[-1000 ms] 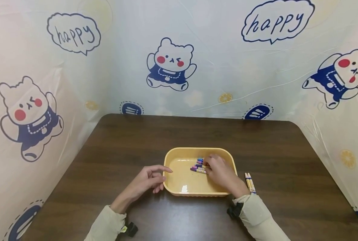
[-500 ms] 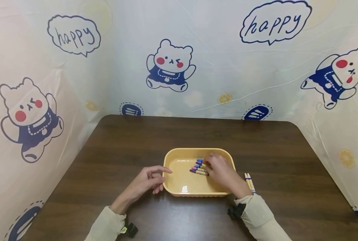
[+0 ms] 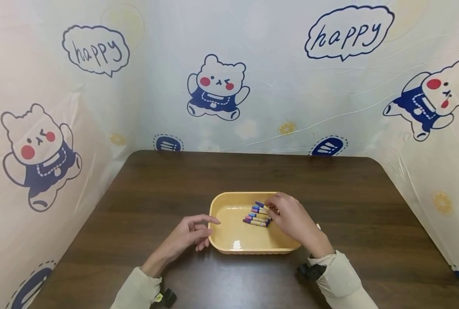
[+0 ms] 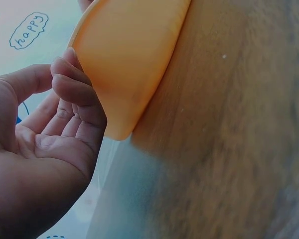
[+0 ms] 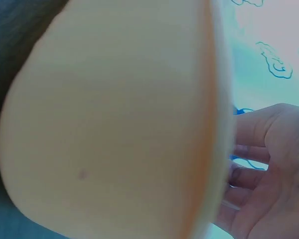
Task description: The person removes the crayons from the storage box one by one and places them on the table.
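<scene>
A yellow plastic tray (image 3: 229, 240) stands on the table. Several crayons (image 3: 257, 222) with yellow wrappers and purple, pink and blue tips lie side by side inside it. My right hand (image 3: 294, 218) reaches over the tray's right part and pinches a dark-blue-tipped crayon (image 3: 260, 204), partly covered by the fingers. At the left rim, my left hand (image 3: 188, 234) touches the tray with loosely bent fingers, its index finger over the edge. In the right wrist view the tray's outer wall (image 5: 104, 119) hides the fingertips of my right hand (image 5: 279, 174).
One pale crayon end (image 3: 318, 226) peeks out beside my right wrist, outside the tray. The dark wooden table (image 3: 164, 180) extends on every side of the tray, and a cartoon-printed cloth (image 3: 268, 64) surrounds it at the back and sides.
My right hand has shifted slightly right and now tilts the dark-blue-tipped crayon. It also covers most of the two crayons outside the tray. My left hand has stayed at the rim.
</scene>
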{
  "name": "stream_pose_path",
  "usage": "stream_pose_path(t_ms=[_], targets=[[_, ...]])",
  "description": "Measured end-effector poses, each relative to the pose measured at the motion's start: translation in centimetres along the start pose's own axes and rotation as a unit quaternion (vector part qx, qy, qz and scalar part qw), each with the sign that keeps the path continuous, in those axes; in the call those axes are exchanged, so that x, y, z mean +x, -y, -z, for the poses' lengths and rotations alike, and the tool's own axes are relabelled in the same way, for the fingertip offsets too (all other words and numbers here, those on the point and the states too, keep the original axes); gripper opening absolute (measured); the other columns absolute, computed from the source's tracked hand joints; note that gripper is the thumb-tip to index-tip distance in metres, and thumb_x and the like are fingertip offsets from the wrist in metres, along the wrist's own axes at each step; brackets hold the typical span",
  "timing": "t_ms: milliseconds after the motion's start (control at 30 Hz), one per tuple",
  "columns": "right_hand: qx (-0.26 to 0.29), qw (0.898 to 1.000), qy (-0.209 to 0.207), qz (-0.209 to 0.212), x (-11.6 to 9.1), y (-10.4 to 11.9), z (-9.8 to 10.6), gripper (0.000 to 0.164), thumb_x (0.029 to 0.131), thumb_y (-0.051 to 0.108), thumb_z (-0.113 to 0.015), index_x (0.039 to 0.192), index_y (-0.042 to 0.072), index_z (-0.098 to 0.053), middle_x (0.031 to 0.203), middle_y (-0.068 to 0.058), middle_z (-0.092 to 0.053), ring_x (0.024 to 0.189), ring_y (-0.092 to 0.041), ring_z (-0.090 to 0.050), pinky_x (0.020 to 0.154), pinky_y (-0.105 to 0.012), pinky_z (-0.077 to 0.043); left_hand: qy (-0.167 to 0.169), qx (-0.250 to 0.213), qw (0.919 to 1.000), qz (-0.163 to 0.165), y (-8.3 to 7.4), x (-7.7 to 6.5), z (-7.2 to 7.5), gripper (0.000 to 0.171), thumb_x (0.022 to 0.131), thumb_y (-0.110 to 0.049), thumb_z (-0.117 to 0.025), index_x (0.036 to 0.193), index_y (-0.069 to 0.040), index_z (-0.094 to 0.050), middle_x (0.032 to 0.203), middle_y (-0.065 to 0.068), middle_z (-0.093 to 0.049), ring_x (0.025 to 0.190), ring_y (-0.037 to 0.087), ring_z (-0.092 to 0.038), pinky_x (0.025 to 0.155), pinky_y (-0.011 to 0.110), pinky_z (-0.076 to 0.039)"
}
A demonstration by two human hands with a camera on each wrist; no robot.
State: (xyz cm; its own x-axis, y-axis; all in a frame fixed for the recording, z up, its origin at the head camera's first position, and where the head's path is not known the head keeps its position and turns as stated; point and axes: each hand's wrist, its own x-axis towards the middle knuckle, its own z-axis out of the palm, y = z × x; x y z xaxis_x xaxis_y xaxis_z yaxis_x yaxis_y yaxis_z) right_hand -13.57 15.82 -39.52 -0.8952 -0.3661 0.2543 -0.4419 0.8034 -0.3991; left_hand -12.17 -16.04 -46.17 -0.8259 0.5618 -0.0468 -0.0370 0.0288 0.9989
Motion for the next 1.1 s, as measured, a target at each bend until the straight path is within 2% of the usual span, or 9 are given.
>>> stream_pose_path(t_ms=[167,533,1100], targets=[[0.002,1.0,-0.011,-0.005,-0.5,0.3,1.0,0.012,0.084,0.005,-0.079,0.095,0.007,-0.074,0.085,0.0,-0.064,0.072,-0.01,-0.056,0.066,-0.027,-0.053,0.004,-0.004,1.0,-0.007,0.1,0.1,0.0,0.033,0.098,-0.001,-0.058,0.128,0.011,-0.055,0.071,0.008,-0.065,0.056,0.014,-0.055,0.051,0.021,-0.048],[-0.022,0.998,-0.058,0.002,-2.9,0.2,2.4,0.012,0.082,0.004,-0.08,0.093,0.007,-0.075,0.088,-0.002,-0.065,0.073,-0.01,-0.056,0.063,-0.027,-0.053,0.002,-0.008,1.0,-0.004,-0.3,0.0,-0.1,0.033,0.098,-0.001,-0.058,0.129,0.011,-0.055,0.071,0.007,-0.064,0.056,0.013,-0.055,0.051,0.021,-0.048],[0.013,0.993,-0.111,-0.048,-6.6,-2.3,3.4,0.016,0.079,0.001,-0.082,0.091,0.007,-0.074,0.081,0.003,-0.061,0.07,-0.007,-0.055,0.06,-0.025,-0.052,-0.001,-0.01,0.9999,-0.007,-0.2,0.1,0.0,0.034,0.097,0.0,-0.059,0.128,0.012,-0.054,0.071,0.011,-0.064,0.056,0.013,-0.055,0.051,0.021,-0.048]])
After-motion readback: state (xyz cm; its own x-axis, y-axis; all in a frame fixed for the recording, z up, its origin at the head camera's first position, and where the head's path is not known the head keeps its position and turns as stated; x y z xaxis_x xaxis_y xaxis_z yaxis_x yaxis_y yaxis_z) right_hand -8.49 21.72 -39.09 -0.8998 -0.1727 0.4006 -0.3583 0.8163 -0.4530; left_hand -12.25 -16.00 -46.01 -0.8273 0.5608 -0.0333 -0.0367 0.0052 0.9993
